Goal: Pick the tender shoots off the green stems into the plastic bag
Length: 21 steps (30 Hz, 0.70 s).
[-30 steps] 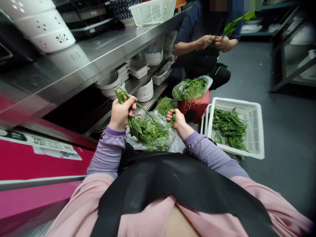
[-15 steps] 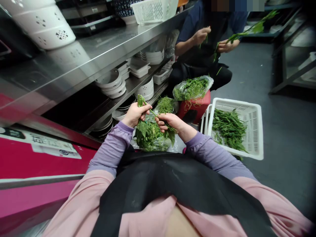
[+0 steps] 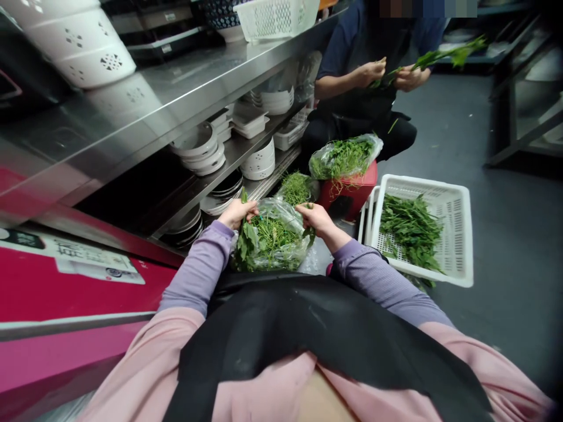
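My left hand (image 3: 238, 214) is closed round a bunch of leafy green stems (image 3: 246, 243), whose leaves hang below the fist. To the right, my right hand (image 3: 314, 217) pinches a leafy green sprig (image 3: 311, 233); it dangles from the fingers. The two hands are apart. Between and below them lies an open clear plastic bag (image 3: 295, 253) holding tangled greens (image 3: 275, 233). A white plastic basket (image 3: 453, 234) on the right contains a heap of cut greens (image 3: 411, 228).
Ahead, a co-worker's hands (image 3: 409, 77) hold a leafy stalk. A bag of greens (image 3: 345, 157) rests on a red stool (image 3: 352, 190). At left, a steel counter (image 3: 193, 88) has shelves of white dishes (image 3: 200, 149) beneath it. A pink-red panel (image 3: 88, 287) stands near my left arm.
My hands have moved apart, the left slightly down and left, the right to the right with a sprig. The stem that stretched between them is parted. The co-worker's hands have shifted a little.
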Tool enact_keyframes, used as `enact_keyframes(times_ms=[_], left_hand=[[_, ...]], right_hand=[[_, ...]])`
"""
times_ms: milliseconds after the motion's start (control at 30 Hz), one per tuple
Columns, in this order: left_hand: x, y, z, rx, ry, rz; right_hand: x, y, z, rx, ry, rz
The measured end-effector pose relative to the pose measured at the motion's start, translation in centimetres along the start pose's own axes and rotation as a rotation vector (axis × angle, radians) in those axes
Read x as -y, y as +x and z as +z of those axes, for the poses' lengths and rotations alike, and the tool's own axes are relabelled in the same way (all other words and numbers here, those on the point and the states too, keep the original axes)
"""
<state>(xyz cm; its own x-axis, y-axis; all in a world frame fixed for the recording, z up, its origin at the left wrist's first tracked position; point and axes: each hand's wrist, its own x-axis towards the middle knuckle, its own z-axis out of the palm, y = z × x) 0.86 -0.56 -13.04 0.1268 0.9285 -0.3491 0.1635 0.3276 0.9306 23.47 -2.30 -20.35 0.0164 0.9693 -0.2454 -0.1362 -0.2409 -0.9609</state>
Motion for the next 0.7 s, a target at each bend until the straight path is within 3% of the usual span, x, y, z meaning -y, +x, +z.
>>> enact_keyframes(times_ms=[167,300,500,633,700], left_hand=[[-2.0,-1.0,0.6,0.329,-0.264,0.081],[-3.4,-2.0,1.8,0.427,-0.367,0.184],[-3.3,-2.2,2.3,0.392,-0.318,0.251],[-3.6,-2.5,2.0,0.307,-0.130,0.290],[-3.8,-2.6,1.8,0.294,-0.043,0.310]], right_hand=[[2.5,-2.4,3.9,0.274,-0.410,-0.349],[3.5,-3.1,5.7,0.389,-0.403,-0.384],[3.6,-3.5,4.9,0.239,-0.413,-0.345],[4.1,-3.4,4.4,0.045,-0.528,-0.513],[4.6,-3.1,4.0,0.041,-0.551,-0.547]])
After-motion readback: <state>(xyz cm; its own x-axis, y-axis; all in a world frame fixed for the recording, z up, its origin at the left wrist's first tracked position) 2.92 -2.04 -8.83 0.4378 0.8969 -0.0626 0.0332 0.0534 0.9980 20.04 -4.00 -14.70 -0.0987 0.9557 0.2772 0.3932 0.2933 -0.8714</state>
